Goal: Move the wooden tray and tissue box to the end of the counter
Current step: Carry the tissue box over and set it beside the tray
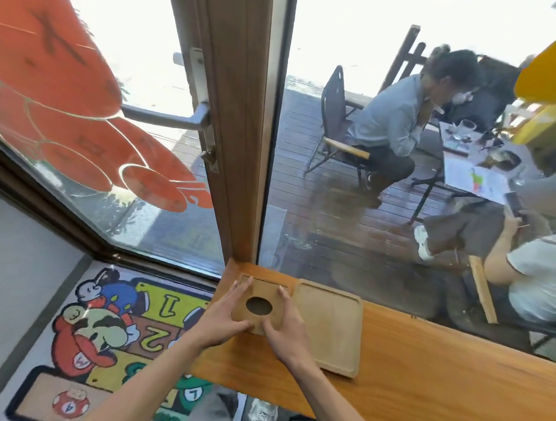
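Note:
A square wooden tissue box (261,291) with a dark oval hole in its lid sits at the left end of the orange wooden counter (422,372), close to the window post. My left hand (224,310) presses against its left side and my right hand (285,321) against its right side, so both hands grip the box. Right beside it, touching or nearly touching, lies a flat rectangular wooden tray (331,329) with a raised rim, holding nothing.
A wooden door post (238,144) rises from the counter's far left corner, with window glass along the far edge. Beyond the counter's left end the floor drops to a cartoon rug (103,323). Outside, people sit at a table (466,162).

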